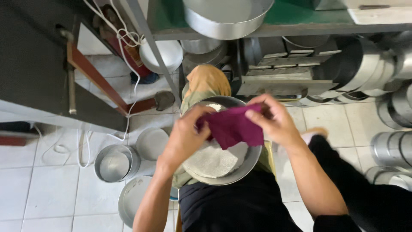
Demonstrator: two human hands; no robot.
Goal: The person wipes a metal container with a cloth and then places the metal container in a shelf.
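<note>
Where the purple cloth (pixel 234 126) hangs over the round metal pan (pixel 223 165), it hides part of the pan; left hand (pixel 184 135) and right hand (pixel 274 118) both pinch the cloth, fingertips partly hidden.

A single head-worn camera looks almost straight down from above, close over the person's lap and forearms. It takes in the tiled floor (pixel 51 189) below and, toward the top of the view, the edge of a metal shelf (pixel 274 30) ahead.
</note>
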